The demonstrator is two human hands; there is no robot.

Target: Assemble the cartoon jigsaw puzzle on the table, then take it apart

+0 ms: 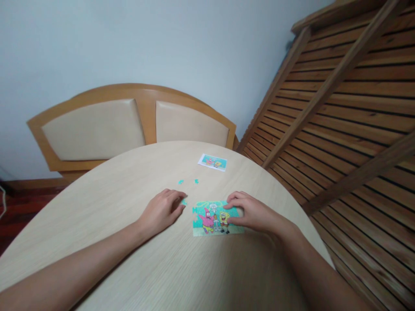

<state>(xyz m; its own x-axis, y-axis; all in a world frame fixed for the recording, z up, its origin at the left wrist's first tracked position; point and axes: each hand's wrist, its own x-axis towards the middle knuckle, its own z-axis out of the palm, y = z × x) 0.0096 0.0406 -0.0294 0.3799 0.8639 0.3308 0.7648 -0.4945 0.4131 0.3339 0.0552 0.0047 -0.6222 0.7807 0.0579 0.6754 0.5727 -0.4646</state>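
Observation:
A jigsaw puzzle [207,231] lies flat on the table, mostly assembled, with pink and yellow cartoon figures on a turquoise ground. Its upper left edge has gaps. My right hand [248,211] rests over the puzzle's right side, thumb and fingers apart, fingertips touching its surface and covering part of it. To the left of the puzzle, my left hand [164,208] has thumb and forefinger around a small turquoise puzzle piece [184,201], close to the tabletop. Two more loose pieces, one on the left [180,182] and one on the right [196,181], lie beyond that hand.
A small picture card [212,162] showing similar figures lies towards the far side of the round wooden table [129,268]. Behind the table stands a padded wooden backrest [147,116] against the wall. A slatted wooden structure [340,108] rises on the right.

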